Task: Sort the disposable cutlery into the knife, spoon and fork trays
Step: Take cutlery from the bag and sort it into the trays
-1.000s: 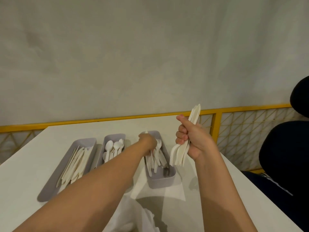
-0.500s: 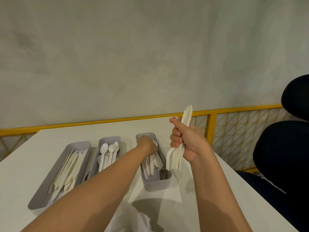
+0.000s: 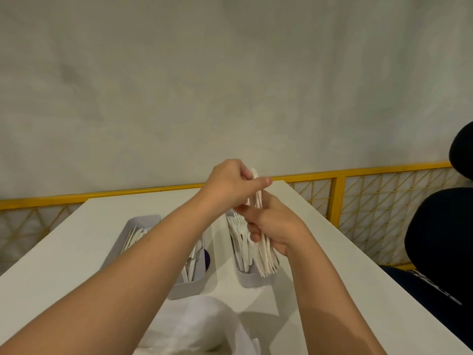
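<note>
Cutlery (image 3: 266,260) in right fingers (image 3: 253,228), left fingers (image 3: 262,181) pinching

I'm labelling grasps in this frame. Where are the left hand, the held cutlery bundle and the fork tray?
left hand (image 3: 227,185): head view, back of the hand.
cutlery bundle (image 3: 265,260): head view, fanned lower ends.
fork tray (image 3: 252,280): head view, near end wall.

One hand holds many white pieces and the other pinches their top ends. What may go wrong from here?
1. The left hand pinches the top of the bundle that the right hand grips; drawing one piece out may drag its neighbours loose.
2. The bundle seems to hang above the fork tray, so loose pieces could drop in unsorted.
</note>
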A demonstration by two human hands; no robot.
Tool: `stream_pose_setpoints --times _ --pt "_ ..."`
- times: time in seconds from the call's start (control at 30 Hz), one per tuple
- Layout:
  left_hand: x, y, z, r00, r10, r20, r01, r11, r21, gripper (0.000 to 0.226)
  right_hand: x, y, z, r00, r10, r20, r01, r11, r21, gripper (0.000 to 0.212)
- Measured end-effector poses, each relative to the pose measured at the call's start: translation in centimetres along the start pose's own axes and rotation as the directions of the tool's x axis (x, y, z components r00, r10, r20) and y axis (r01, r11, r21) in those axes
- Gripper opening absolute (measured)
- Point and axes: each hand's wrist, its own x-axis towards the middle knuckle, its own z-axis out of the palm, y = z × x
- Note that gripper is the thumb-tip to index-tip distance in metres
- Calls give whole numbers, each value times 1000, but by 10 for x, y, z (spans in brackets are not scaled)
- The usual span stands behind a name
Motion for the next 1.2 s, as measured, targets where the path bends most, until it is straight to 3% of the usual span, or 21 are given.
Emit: stream_pose_setpoints --times 0.07,0.13,0.2,0.3,0.33,0.4,0.5,0.63,0.7,0.77,0.83,0.87,0.93,1.03,1.13,1.2 --pt "-3 -4 -8 997 -64 32 61 994 92 39 -2 -2 6 998 -26 52 31 995 -96 27" --pt "-7 -10 -19 984 -136 114 128 989 72 31 -4 -4 9 994 -33 101 50 984 -169 24" --pt "-13 -15 -27 957 -175 230 188 982 -36 24 -6 -5 12 986 -49 159 86 967 -241 11" --pt "-18 -25 -35 934 -174 310 252 940 -231 12 -8 -4 21 977 -38 211 101 950 -295 12" --pt "-19 -28 -38 933 -175 313 261 929 -261 8 -9 -4 24 978 -32 207 100 940 -326 14" --pt "-22 -32 -43 930 -183 319 278 918 -282 4 -9 -4 28 979 -22 203 106 906 -409 38" --pt "-25 -34 -47 931 -195 308 290 909 -301 10 -10 -6 31 975 -15 222 124 866 -484 62" --pt "-29 -37 -50 941 -168 292 259 915 -308 15 -12 -6 32 969 -67 237 186 830 -526 60" --pt "-32 -36 -57 945 -128 302 195 960 -201 10 -12 -5 32 966 -64 249 210 756 -620 63" --pt "-33 -34 -66 930 -72 359 13 986 165 10 -12 -5 32 970 -34 240 202 662 -722 75" --pt "-36 -31 -66 884 -97 457 -171 843 509 22 -11 -5 36 970 -37 239 205 648 -734 85" --pt "-39 -29 -63 862 -128 490 -228 767 600 26 -11 -4 38 971 -49 236 211 650 -731 88" --pt "-42 -30 -55 834 -180 521 -276 682 677 31 -8 -1 40 973 -48 226 210 590 -779 94" --pt "-43 -38 -49 813 -245 528 -256 664 703 35 -6 2 38 965 -85 249 260 449 -855 97" --pt "-41 -49 -53 853 -255 455 -170 690 704 36 -7 0 35 945 -153 289 325 348 -879 90" --pt "-41 -59 -56 895 -218 390 -109 740 664 38 -7 -3 32 924 -280 262 353 357 -865 79"
